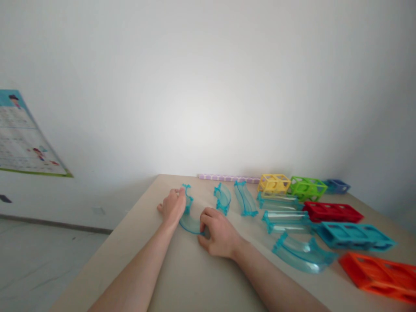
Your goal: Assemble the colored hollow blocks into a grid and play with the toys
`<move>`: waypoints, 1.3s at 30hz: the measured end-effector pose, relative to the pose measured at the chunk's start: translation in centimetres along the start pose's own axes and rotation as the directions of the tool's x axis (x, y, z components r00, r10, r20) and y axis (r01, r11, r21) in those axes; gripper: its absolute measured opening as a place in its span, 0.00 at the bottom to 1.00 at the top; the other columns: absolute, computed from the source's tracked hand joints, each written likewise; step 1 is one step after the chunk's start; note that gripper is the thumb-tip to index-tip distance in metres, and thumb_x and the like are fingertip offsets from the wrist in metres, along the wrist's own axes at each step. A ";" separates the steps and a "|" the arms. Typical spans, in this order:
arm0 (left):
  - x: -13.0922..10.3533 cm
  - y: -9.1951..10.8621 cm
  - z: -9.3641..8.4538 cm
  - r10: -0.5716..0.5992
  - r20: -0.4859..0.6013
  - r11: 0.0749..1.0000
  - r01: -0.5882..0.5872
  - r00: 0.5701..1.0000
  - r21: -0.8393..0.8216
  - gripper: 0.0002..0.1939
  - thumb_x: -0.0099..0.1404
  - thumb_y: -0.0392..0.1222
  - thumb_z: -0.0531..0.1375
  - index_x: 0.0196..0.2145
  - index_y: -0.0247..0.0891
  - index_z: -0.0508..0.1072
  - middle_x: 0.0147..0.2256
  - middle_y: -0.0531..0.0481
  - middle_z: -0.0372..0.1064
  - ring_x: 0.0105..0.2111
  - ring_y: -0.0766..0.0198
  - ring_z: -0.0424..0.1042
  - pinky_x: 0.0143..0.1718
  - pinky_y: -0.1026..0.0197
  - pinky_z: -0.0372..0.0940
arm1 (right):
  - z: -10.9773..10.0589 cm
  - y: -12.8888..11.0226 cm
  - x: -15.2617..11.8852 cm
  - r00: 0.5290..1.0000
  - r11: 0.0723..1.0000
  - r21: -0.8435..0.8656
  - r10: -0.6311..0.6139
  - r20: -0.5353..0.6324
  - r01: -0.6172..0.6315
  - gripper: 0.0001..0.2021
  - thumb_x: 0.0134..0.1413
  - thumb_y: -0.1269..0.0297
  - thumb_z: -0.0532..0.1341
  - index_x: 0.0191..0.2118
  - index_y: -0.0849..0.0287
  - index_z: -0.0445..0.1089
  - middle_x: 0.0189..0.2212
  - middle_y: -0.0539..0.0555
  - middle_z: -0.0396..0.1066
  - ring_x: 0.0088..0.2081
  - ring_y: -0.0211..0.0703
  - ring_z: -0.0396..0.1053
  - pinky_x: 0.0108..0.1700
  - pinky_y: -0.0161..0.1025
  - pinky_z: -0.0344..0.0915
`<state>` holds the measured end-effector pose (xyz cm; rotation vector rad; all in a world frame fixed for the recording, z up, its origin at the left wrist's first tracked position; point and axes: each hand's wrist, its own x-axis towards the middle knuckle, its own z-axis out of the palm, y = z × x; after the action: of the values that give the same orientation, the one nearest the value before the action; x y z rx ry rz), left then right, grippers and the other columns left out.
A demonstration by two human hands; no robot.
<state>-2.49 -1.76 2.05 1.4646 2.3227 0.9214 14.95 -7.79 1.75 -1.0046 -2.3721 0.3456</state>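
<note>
Since the curved blue track (191, 225) looks like thin clear plastic, I judge it light, stiff and a little slick, best taken by its rim or its ends where it lies on the tabletop (195, 277). I see the right grip (218, 234) pinched narrow on its right end, while the left grip (173, 206) curls against a smaller clipped piece (189, 201) just beyond, and I cannot tell how tightly it closes; a 2nd small curve (225, 197) lies near, untouched.

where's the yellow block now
In the head view, the yellow block stands right of centre near the wall, just left of the green block.
</note>
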 end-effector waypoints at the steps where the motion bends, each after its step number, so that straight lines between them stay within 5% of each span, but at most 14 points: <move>1: 0.0 -0.1 0.0 -0.007 -0.007 1.000 0.008 1.000 0.018 0.28 0.64 0.60 0.45 0.44 0.38 0.73 0.42 0.32 0.75 0.48 0.38 0.70 0.50 0.37 0.54 | 0.0 -0.1 0.0 1.000 1.000 -0.004 -0.007 0.000 0.007 0.06 0.40 0.71 0.65 0.27 0.60 0.67 0.33 0.53 0.66 0.38 0.43 0.65 0.41 0.38 0.61; 4: 0.0 -0.4 0.3 0.010 -0.028 0.998 -0.009 1.000 0.059 0.28 0.55 0.64 0.55 0.39 0.37 0.75 0.43 0.30 0.74 0.49 0.32 0.67 0.50 0.34 0.51 | 0.0 -0.4 0.0 0.999 0.999 -0.015 -0.043 0.020 0.043 0.07 0.39 0.69 0.65 0.27 0.59 0.66 0.32 0.52 0.66 0.37 0.43 0.65 0.40 0.37 0.60; 7: 0.3 -1.0 0.7 0.025 -0.066 0.996 -0.030 0.997 -0.085 0.15 0.48 0.51 0.62 0.30 0.38 0.75 0.40 0.30 0.74 0.50 0.29 0.65 0.50 0.34 0.51 | -0.2 -0.5 0.0 0.998 0.998 0.003 -0.062 0.011 0.062 0.08 0.41 0.68 0.64 0.24 0.59 0.62 0.28 0.50 0.64 0.32 0.40 0.63 0.35 0.35 0.59; 12: 1.3 -1.2 0.9 0.009 -0.050 0.928 -0.027 0.999 -0.371 0.05 0.51 0.42 0.59 0.25 0.39 0.71 0.33 0.37 0.74 0.44 0.40 0.70 0.47 0.43 0.58 | -0.9 -0.5 -0.3 0.946 0.998 0.052 -0.023 -0.324 0.042 0.12 0.55 0.66 0.56 0.23 0.57 0.55 0.26 0.51 0.59 0.28 0.38 0.60 0.31 0.36 0.56; 16: 1.0 -0.1 1.0 0.083 0.048 0.751 -0.031 0.995 -0.659 0.09 0.52 0.46 0.58 0.25 0.38 0.69 0.29 0.44 0.72 0.34 0.53 0.73 0.39 0.54 0.65 | -0.9 -0.4 -0.3 0.864 0.996 0.088 0.044 -0.501 0.000 0.13 0.61 0.65 0.52 0.24 0.56 0.54 0.30 0.53 0.61 0.31 0.39 0.62 0.34 0.36 0.59; 20: -0.6 1.0 0.9 0.251 0.201 0.530 0.039 0.947 -0.847 0.11 0.47 0.46 0.63 0.25 0.36 0.71 0.28 0.48 0.72 0.31 0.59 0.73 0.35 0.58 0.68 | -0.6 -0.6 -0.1 0.847 0.998 0.056 0.057 -0.528 -0.032 0.13 0.61 0.65 0.53 0.24 0.56 0.55 0.31 0.54 0.60 0.32 0.40 0.62 0.36 0.37 0.60; 26: -1.9 1.4 0.4 0.377 0.349 0.399 0.189 0.858 -0.897 0.09 0.46 0.41 0.65 0.24 0.31 0.75 0.22 0.49 0.71 0.21 0.65 0.68 0.23 0.64 0.64 | -0.2 -0.4 0.1 0.898 0.997 0.064 0.066 -0.434 -0.042 0.13 0.60 0.64 0.55 0.24 0.57 0.56 0.34 0.54 0.60 0.31 0.38 0.61 0.33 0.37 0.61; 39: -1.4 1.6 -0.1 0.272 0.444 0.303 0.362 0.854 -0.881 0.09 0.50 0.43 0.65 0.28 0.34 0.75 0.19 0.52 0.69 0.19 0.67 0.69 0.20 0.67 0.60 | -0.3 -0.6 0.0 0.845 0.996 -0.015 0.064 -0.531 -0.085 0.13 0.61 0.64 0.53 0.24 0.56 0.55 0.33 0.55 0.55 0.34 0.43 0.59 0.37 0.41 0.61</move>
<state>-0.74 -2.53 2.91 0.8564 0.9267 1.3172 14.80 -8.25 2.27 -1.0513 -1.8444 0.0344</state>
